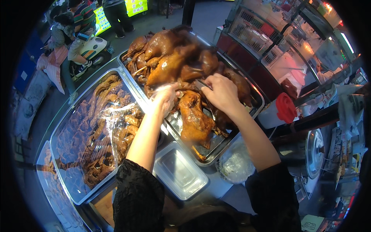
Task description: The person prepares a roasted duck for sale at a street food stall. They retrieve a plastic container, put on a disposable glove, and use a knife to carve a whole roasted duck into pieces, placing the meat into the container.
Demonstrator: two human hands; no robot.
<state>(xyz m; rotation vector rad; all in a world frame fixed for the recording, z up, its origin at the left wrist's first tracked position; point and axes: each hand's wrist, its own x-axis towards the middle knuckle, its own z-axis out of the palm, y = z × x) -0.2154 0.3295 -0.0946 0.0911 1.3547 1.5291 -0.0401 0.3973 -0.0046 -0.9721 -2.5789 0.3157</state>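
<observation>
A large metal tray point(208, 161) holds several glossy brown roasted or braised ducks point(166, 66). One whole duck point(194, 119) lies at the tray's near end, its neck end towards my hands. My left hand point(166, 97), in a thin clear plastic glove, grips a part of the poultry near that neck end; its fingertips are partly hidden by glare. Bare, my right hand point(221, 91) is closed around a small dark-handled tool point(203, 84), perhaps a knife, whose working end is lost among the meat. Below the tray sits a translucent plastic container point(181, 171) with nothing in it.
Left of the ducks is a clear-covered tray point(78, 200) of brown cooked meat pieces. A red-lidded plastic jug point(285, 108), a plastic-wrapped bowl point(236, 162) and a lidded steel pot point(314, 153) stand at the right. Beyond the stall, people are beside a scooter point(94, 49).
</observation>
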